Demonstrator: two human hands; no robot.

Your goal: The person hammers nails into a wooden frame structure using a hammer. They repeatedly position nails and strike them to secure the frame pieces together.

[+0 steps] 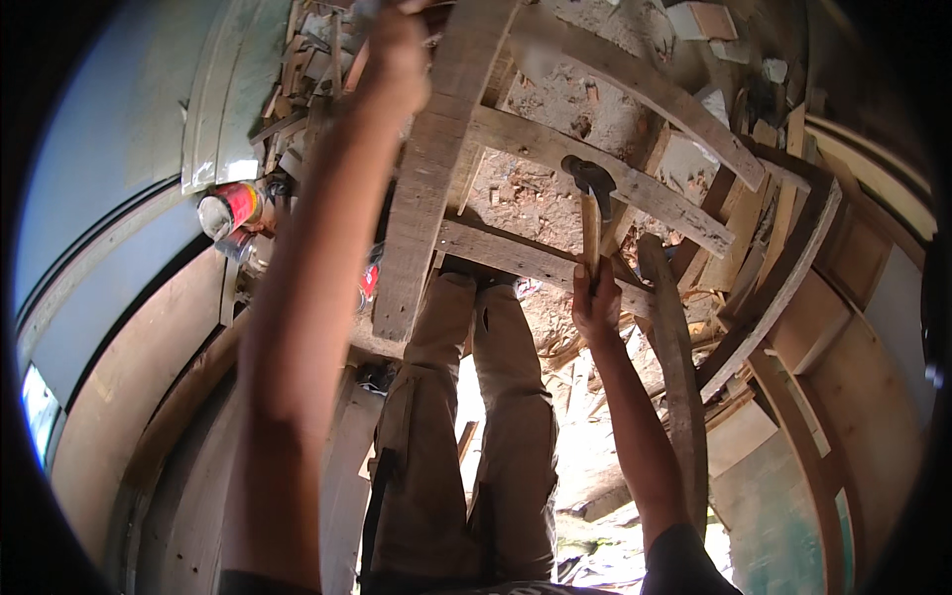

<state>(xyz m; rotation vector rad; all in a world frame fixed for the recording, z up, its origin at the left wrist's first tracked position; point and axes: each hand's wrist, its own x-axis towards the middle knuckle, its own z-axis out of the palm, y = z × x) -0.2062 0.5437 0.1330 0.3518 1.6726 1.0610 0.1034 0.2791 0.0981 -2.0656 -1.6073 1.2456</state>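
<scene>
My right hand (pixel 598 302) is wrapped round the wooden handle of a hammer (pixel 592 213), whose dark metal head points away from me above a crosswise board (pixel 684 211). Toward the upper edge, my left hand (pixel 395 64) reaches far out. Motion smears it, so I cannot make out its fingers or anything in them. The nearest thing to it is a thick, weathered plank (pixel 436 188) running away from me. A nearer crosswise board (pixel 531 260) extends from that plank toward my right hand.
Cans (pixel 230 213) stand at the left beside a heap of wood scraps (pixel 307 84). Dusty ground (pixel 526 198) shows between the boards. A long curved timber (pixel 669 377) lies right of my legs (pixel 476 397). Wooden panels (pixel 853 367) lean at the far right.
</scene>
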